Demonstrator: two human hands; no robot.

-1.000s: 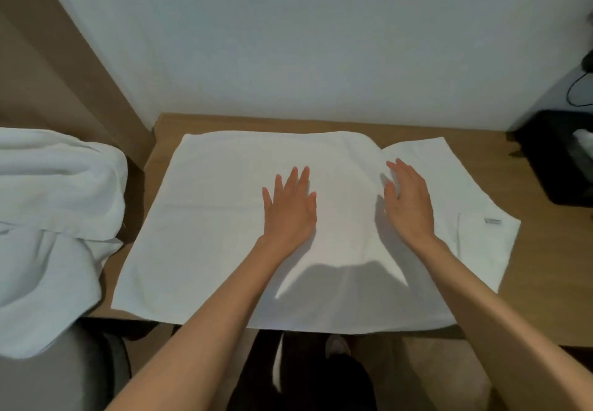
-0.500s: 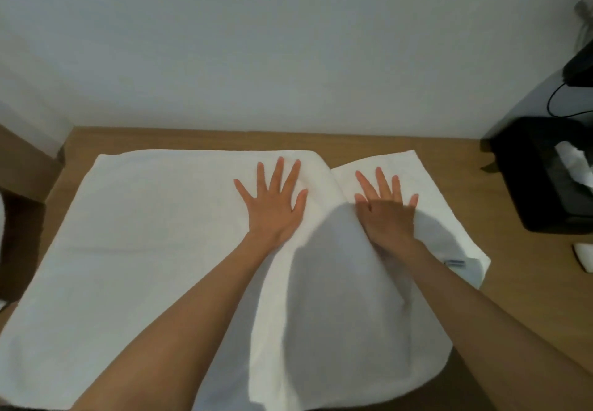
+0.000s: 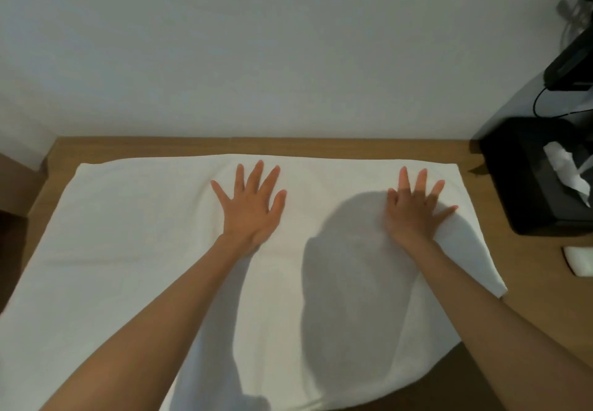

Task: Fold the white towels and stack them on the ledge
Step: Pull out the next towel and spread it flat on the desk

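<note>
Towel [image 3: 134, 250] is soft white cloth, spread in a wide rectangle over the wooden desk [image 3: 532, 285]. Left hand [image 3: 252, 206] and right hand [image 3: 414, 211] both lie flat on it, fingers splayed and gripping nothing. Glossy black box [image 3: 526, 179] sits just right, with crumpled tissue poking out.

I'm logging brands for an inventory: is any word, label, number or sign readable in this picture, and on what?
None can be read. The flat white towel, the black tissue box and the small white object on the wooden table show no print.
</note>
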